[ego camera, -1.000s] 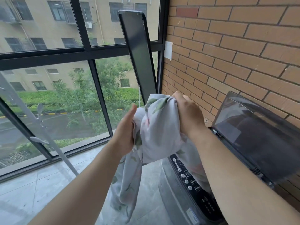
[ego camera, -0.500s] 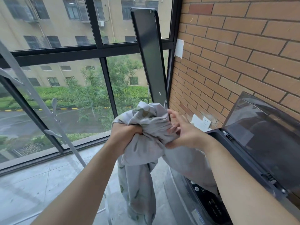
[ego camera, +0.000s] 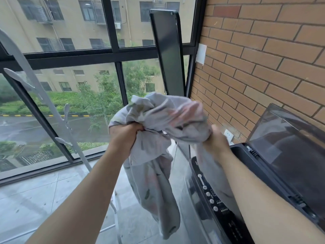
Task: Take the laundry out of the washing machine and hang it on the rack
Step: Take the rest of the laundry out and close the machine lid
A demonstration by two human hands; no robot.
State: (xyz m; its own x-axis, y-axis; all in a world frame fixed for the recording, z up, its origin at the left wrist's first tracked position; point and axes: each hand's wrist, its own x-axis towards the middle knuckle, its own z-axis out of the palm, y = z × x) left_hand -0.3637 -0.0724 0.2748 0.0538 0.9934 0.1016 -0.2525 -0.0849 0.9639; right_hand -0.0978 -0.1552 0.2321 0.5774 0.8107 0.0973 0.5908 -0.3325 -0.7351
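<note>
My left hand (ego camera: 125, 136) is a fist clamped on a bunch of the sheet (ego camera: 167, 117). My right hand (ego camera: 215, 141) grips another bunch, fingers curled into it. A second ago the two sat close together on one bundle, the right on top, and half a second ago the right had spread its fingers to reach in. Now they are apart, with the cloth humped up between them and one long tail hanging toward the floor (ego camera: 35, 199), just left of the washer (ego camera: 197, 217). I judge that I am hunting for edges to spread, so the lifting-out is about done (whether the fold under my right wrist is clear of the drum I cannot tell). Hanging is not yet begun.

Counting: two hands, both holding. One sheet. One washer at near right, its one lid (ego camera: 290, 155) raised, with four round buttons (ego camera: 212, 201) in a row. Farther left is one rack (ego camera: 40, 95), three pegs (ego camera: 66, 110) showing, well apart from the sheet. Far off, one black board (ego camera: 167, 55) leans at the window (ego camera: 70, 59), and one socket (ego camera: 228, 134) sits low on the brick wall (ego camera: 263, 50).
</note>
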